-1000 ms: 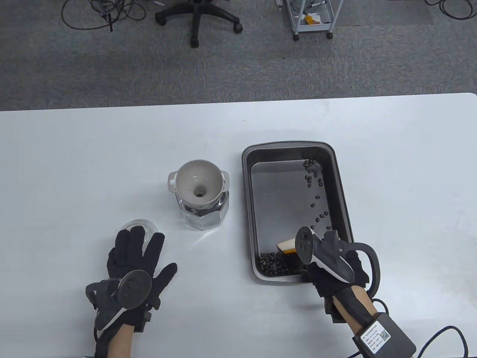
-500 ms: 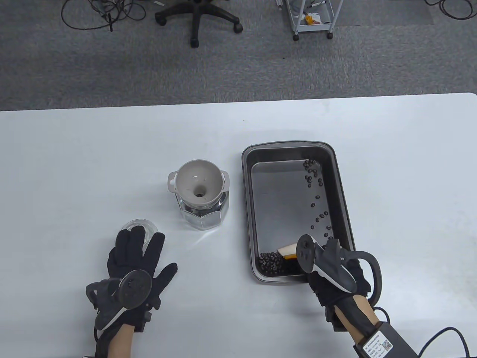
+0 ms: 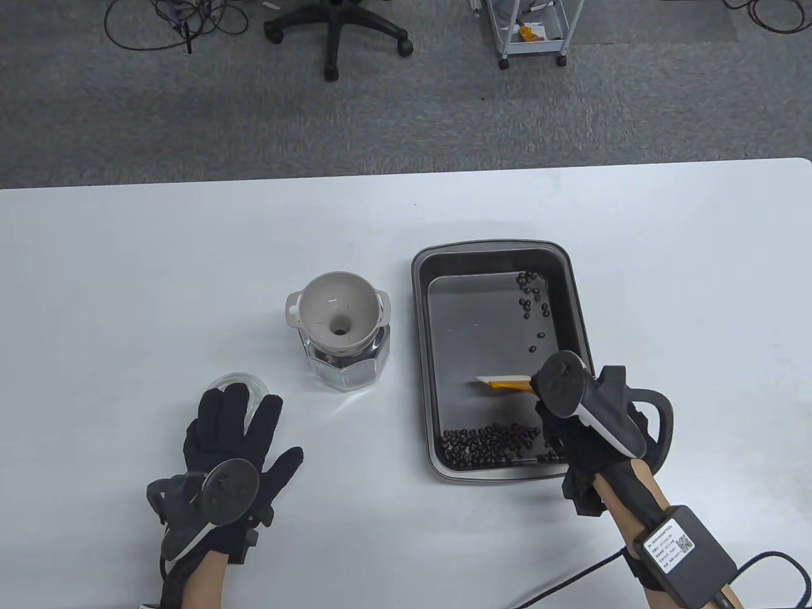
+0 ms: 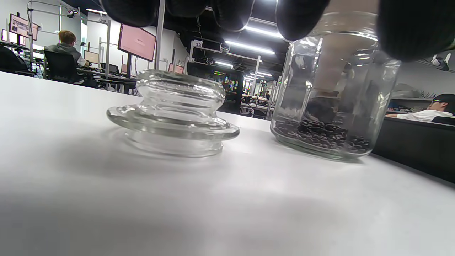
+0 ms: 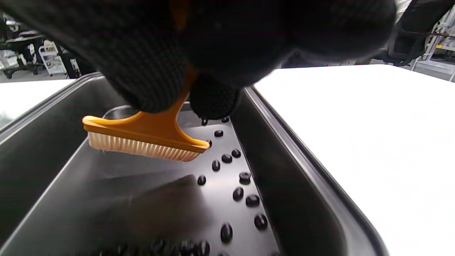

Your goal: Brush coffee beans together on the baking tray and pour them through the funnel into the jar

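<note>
My right hand [image 3: 587, 438] fingers are curled round the handle of the orange brush [image 5: 145, 137], clamped on it; bristles hang just above the tray floor, not clearly touching. Brush head sticks out to the left of my fingers, across the middle of the baking tray [image 3: 424, 355]. Near side of my fingers: a row of coffee beans [image 3: 491, 444] gathered along the tray's near wall. Far side of the brush: loose beans [image 3: 533, 298] scattered along the tray's right wall up to the far right corner. The right wall runs close beside my knuckles in the right wrist view.

My left hand [image 3: 231, 444] lies flat on the table [image 3: 127, 285], fingers straight and spread, holding nothing. Just past the fingertips sits the glass lid [image 4: 174, 113], upside on the table, apart from the jar; whether the tips touch it I cannot tell. To the right of those fingers and further out stands the jar [image 3: 346, 368] with some beans in the bottom, grey funnel [image 3: 339, 311] seated in its mouth. Jar stands between left hand and tray, near the tray's left wall, not touching.

Beyond the table: an office chair base [image 3: 336, 32] and a wheeled cart [image 3: 530, 28] on grey carpet.
</note>
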Demonstrator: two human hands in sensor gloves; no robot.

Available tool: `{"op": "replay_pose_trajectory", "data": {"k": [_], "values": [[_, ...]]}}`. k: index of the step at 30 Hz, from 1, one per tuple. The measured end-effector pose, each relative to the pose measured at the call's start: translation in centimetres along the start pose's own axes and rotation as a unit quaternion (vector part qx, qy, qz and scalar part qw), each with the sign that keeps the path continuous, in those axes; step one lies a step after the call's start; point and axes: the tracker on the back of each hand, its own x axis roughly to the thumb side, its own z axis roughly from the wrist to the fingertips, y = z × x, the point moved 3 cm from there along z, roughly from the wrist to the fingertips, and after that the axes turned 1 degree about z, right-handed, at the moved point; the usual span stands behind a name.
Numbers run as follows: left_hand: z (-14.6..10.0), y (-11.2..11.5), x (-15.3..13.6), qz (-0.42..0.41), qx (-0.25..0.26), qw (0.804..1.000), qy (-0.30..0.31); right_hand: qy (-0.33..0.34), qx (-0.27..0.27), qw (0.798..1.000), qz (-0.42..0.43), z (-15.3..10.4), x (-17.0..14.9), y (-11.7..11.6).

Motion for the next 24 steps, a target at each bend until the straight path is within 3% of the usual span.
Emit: {"op": "replay_pose_trajectory", "data": {"k": [14,24], "values": [[0.4,0.2,0.0,0.000,-0.006,1.000,0.003,-0.022,-0.086,0.996,0.016,6.4,-1.5,3.9],[0.5,0.1,-0.3,0.000,-0.008,1.000,-0.002,-0.026,-0.080,0.996,-0.014,10.8,-1.5,2.7]]}}
